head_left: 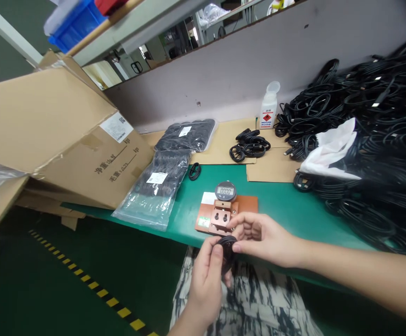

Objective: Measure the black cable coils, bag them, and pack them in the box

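The heap of black cables [381,140] fills the table right of the gauge [225,191] and slopes toward it. To my eye a tug on one strand could bring more sliding down onto the green table [287,200]. Left of the gauge leans an open cardboard box [48,130], tipped on its side, and its flap looks ready to sag. Between the box and the gauge lie two clear bags [157,186] of black parts. The nearer one hangs over the table edge, so a nudge might drop it to the floor.

Behind the gauge sit a small bundle of cables [250,144] and a white bottle [268,109] with a warning label. It stands upright, well apart from the hands.

Just in front of the gauge, off the table edge and over the lap, both hands meet on a black coil [228,247]. The left hand [204,280] pinches its lower side between thumb and fingers, and the right hand [262,238] pinches its top with curled fingertips. The coil is held in the air with nothing under it — if either pinch loosens, I think it springs open or falls to the floor. The right knuckles nearly touch the gauge's brown plate [246,205], so a bump could shift it.
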A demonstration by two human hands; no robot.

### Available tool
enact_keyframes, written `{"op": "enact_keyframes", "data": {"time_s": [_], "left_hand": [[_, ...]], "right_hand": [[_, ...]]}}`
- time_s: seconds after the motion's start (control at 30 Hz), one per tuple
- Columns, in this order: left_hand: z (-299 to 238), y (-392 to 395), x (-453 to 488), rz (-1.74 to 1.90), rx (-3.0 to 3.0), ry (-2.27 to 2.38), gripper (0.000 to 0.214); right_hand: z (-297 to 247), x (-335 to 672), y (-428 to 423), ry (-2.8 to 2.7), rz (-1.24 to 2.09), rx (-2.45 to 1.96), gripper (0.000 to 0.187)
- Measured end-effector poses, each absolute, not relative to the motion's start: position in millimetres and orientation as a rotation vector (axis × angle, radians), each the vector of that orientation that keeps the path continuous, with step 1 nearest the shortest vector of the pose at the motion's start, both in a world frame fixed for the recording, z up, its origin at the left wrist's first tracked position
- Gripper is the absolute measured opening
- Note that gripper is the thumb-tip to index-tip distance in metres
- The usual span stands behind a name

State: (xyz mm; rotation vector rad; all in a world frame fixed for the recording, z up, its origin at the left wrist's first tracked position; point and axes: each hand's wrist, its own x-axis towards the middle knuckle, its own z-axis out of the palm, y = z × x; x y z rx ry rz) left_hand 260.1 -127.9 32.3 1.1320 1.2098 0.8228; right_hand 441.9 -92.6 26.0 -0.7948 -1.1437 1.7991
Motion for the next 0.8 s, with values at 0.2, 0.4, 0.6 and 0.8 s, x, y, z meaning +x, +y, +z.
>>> {"op": "enact_keyframes", "data": {"time_s": [0.2, 0.4, 0.6, 0.8], "left_hand": [[36, -129, 260, 0.770, 1.149, 1.173, 0.038], [41, -125, 265, 0.798, 1.145, 1.221, 0.031], [44, -122, 268, 0.797, 1.095, 1.213, 0.030], [44, -120, 266, 0.742, 1.100, 1.211, 0.030]], "right_hand": [[27, 443, -91, -1.163, 1.831, -0.788, 0.035], [23, 440, -94, -1.175, 1.728, -0.801, 0.035], [21, 441, -96, -1.377, 1.558, -0.825, 0.021], [21, 441, -98, -1.458, 1.468, -0.856, 0.020]]}}
